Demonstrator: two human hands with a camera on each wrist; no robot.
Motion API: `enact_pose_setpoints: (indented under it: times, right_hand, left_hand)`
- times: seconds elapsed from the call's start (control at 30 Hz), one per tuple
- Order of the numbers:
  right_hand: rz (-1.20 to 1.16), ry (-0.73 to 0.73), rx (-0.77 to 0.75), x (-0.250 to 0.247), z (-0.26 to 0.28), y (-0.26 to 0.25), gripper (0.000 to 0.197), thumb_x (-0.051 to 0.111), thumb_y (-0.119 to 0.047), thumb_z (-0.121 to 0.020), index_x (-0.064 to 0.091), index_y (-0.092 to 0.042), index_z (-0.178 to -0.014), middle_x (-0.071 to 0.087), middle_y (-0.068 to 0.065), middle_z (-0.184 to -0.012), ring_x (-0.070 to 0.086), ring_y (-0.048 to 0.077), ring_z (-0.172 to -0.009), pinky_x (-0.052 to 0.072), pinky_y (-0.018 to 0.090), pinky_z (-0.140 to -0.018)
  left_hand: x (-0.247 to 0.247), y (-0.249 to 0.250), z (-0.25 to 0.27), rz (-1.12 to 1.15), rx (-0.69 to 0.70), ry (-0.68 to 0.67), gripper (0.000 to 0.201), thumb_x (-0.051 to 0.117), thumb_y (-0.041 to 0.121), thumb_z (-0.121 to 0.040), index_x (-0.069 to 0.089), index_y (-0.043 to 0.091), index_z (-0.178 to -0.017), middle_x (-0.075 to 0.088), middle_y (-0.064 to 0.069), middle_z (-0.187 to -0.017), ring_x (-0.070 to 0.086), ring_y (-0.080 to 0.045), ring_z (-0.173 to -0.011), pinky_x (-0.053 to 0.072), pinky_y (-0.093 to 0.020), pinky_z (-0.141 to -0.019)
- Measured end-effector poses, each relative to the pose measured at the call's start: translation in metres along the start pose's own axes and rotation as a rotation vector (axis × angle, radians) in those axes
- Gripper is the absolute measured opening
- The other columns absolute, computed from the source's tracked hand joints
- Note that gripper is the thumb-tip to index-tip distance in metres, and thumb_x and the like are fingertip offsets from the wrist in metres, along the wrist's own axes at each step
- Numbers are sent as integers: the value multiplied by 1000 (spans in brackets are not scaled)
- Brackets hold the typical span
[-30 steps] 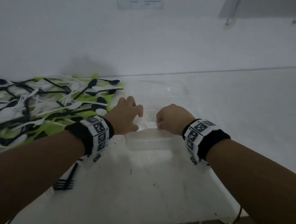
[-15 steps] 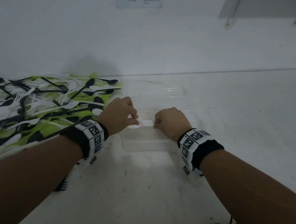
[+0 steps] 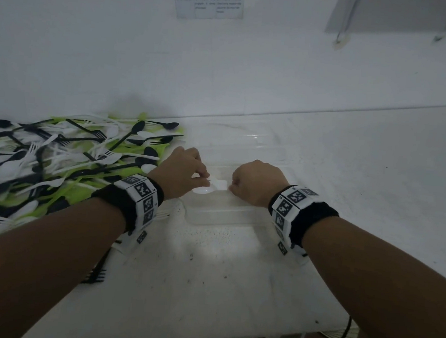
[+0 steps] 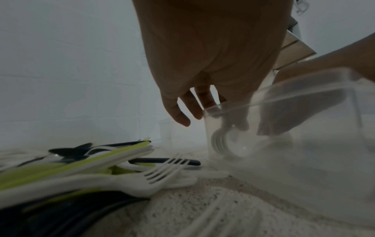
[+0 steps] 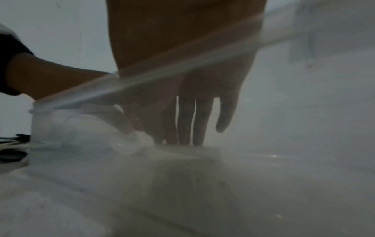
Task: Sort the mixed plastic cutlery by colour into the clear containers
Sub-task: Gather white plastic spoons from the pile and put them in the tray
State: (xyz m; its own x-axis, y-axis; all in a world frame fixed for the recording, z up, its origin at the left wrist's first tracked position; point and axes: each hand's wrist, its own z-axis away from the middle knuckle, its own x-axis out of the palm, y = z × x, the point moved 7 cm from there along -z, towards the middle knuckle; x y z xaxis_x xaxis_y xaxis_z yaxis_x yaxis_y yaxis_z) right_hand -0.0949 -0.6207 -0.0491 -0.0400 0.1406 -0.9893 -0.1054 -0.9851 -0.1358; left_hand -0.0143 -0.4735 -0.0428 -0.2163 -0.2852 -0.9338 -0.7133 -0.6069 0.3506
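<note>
A printed notice (image 3: 210, 0) hangs on the white wall (image 3: 92, 54)

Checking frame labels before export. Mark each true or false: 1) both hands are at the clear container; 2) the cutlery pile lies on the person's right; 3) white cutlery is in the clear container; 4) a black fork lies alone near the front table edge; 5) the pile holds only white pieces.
1) True. The left hand and the right hand are both at the clear container.
2) False. The cutlery pile lies on the person's left.
3) True. White cutlery sits between the hands inside the container; the left hand pinches it.
4) True. A black fork lies apart from the pile near the table's front edge.
5) False. The pile mixes black, white and lime-green pieces.
</note>
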Motion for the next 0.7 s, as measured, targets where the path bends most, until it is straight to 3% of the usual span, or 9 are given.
enact_pose_setpoints:
  times: [0.13, 0.27, 0.33, 0.4, 0.47, 0.53, 0.6, 0.7]
  right_hand:
    - [4, 71, -26, -10, 2, -9, 33, 52, -47, -99, 72, -21, -99, 65, -1, -98, 63, 21, -92, 52, 33, -74]
    - [-312, 246, -1, -31, -2, -23, 19, 55, -43, -97, 63, -27, -97, 62, -6, -91, 61, 16, -85, 50, 33, -72]
    - [-517, 239, -11, -40, -9, -42, 17, 58, -40, -97, 61, -27, -106, 64, -8, -87, 61, 14, -85, 51, 34, -77]
    - [-683, 182, -46, -48, -16, -70, 28, 61, -39, -97, 57, -25, -121, 65, -9, -89, 62, 12, -87, 49, 32, -79]
    - [-758, 93, -87, -54, -25, -101, 45, 63, -44, -97, 48, -25, -135, 66, -6, -99, 62, 13, -94, 47, 30, -82]
    - [-755, -25, -122, -51, -35, -132, 63, 63, -52, -95, 39, -26, -146, 65, -1, -117, 62, 18, -106, 49, 33, -91]
    - [-728, -103, -136, -45, -43, -158, 73, 63, -58, -93, 32, -27, -151, 62, 3, -126, 63, 21, -109, 53, 36, -92]
    - [-694, -139, -113, -32, -53, -185, 78, 62, -62, -91, 30, -27, -153, 59, 5, -135, 62, 23, -112, 53, 38, -93]
  left_hand:
    - [-15, 1, 10, 107, -6, 64, 25, 74, 45, -90, 76, 24, -103, 58, 4, -102, 54, -14, -99, 44, -31, -90]
    - [-50, -6, 25, 152, -20, 214, 28, 67, 46, -95, 71, 23, -109, 64, 5, -97, 59, -10, -92, 49, -31, -85]
    - [-63, -25, 34, 143, -122, 142, 40, 66, 48, -94, 64, 23, -125, 64, 6, -100, 60, -9, -92, 51, -32, -83]
    - [-72, -51, 46, 142, -255, -2, 64, 66, 56, -92, 47, 27, -145, 65, 2, -114, 63, -13, -101, 52, -33, -87]
    - [-82, -75, 61, 121, -341, -134, 86, 66, 60, -90, 25, 28, -158, 61, -4, -132, 61, -20, -114, 50, -37, -96]
    - [-93, -96, 77, 77, -389, -206, 93, 64, 60, -91, 13, 27, -163, 52, -7, -148, 56, -24, -126, 46, -35, -100]
    - [-103, -118, 90, 43, -416, -227, 91, 61, 62, -92, 14, 29, -162, 49, -6, -152, 54, -24, -130, 44, -34, -101]
    - [-113, -152, 104, 9, -437, -208, 86, 61, 65, -91, 23, 29, -160, 60, -3, -139, 57, -21, -123, 42, -32, -93]
